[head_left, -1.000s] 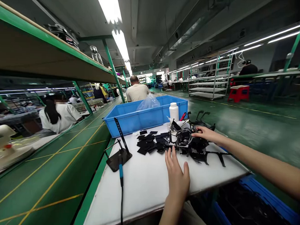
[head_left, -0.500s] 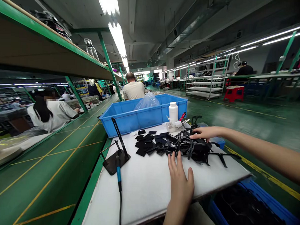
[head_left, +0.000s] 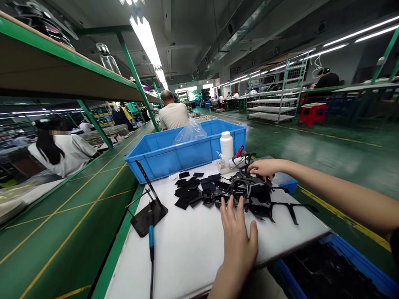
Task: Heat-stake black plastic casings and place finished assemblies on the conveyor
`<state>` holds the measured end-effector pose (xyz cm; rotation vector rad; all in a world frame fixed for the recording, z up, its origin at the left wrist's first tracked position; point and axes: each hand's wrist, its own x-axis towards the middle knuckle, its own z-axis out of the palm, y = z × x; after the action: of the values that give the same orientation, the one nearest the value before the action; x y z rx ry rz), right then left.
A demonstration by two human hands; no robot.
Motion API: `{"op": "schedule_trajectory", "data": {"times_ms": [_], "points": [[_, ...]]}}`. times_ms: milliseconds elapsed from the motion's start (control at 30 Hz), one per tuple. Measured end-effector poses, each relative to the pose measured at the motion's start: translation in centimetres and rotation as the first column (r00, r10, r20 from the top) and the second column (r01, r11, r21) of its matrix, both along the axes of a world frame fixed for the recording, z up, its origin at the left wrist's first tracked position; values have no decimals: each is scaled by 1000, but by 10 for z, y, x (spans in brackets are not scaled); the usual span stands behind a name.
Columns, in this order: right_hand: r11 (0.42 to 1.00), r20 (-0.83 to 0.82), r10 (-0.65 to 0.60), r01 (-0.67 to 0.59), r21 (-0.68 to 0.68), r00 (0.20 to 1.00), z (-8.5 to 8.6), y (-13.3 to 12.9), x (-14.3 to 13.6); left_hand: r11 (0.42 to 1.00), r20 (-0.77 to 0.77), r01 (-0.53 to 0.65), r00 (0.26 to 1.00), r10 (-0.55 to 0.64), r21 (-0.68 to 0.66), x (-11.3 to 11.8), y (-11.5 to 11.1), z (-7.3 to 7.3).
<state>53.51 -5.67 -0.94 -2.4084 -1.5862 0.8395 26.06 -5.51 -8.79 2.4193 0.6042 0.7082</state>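
My left hand has its fingers spread, their tips at the near edge of a tangled pile of thin black strap-like pieces. My right hand reaches over the far right of that pile. Its fingers curl down among the black pieces; what they pinch, if anything, is hidden. Left of the tangle lie several flat black rectangular pieces, overlapping on the white tabletop. A blue-handled soldering iron rests in a black stand at the table's left.
Behind the pile stand a white bottle and a small clear tray. A blue crate holding a clear plastic bag borders the table's far side. Another blue bin sits below right. A green conveyor runs along the left.
My right hand's fingers have curled down into the black pieces, where they were stretched out before. My left hand stays spread at the pile's edge. The whole view has shifted slightly.
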Motion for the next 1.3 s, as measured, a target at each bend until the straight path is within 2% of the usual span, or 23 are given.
{"op": "schedule_trajectory", "data": {"times_ms": [133,200,333,467,567,733,867,1000,1133,1300], "points": [[999,-18,37,-37,-17,999,0,1,2,980,-84,58,996,-43,190,29,3,31],[999,-31,36,-37,-14,999,-1,1,2,970,-143,55,990,-21,236,47,9,39],[997,-45,18,-15,80,999,4,-6,14,968,-215,5,975,50,249,70,25,38],[972,-21,-86,88,216,996,6,-21,48,970,-186,-32,979,78,242,71,38,30],[952,-24,-161,162,260,987,-12,-29,72,975,-207,-21,976,68,221,68,41,25],[955,-209,-130,179,235,969,-58,-36,85,974,-271,43,962,19,222,68,43,15],[914,-365,-161,278,295,917,-71,-39,89,978,-201,28,980,15,207,70,45,12],[833,-565,-171,425,354,807,-63,-40,88,988,-115,11,993,6,152,71,47,14],[755,-698,-122,523,396,705,-40,-44,79,997,6,-41,999,40,60,71,51,18],[706,-742,-76,561,432,666,-12,-53,68,994,150,-103,983,107,-36,72,58,20]]}}
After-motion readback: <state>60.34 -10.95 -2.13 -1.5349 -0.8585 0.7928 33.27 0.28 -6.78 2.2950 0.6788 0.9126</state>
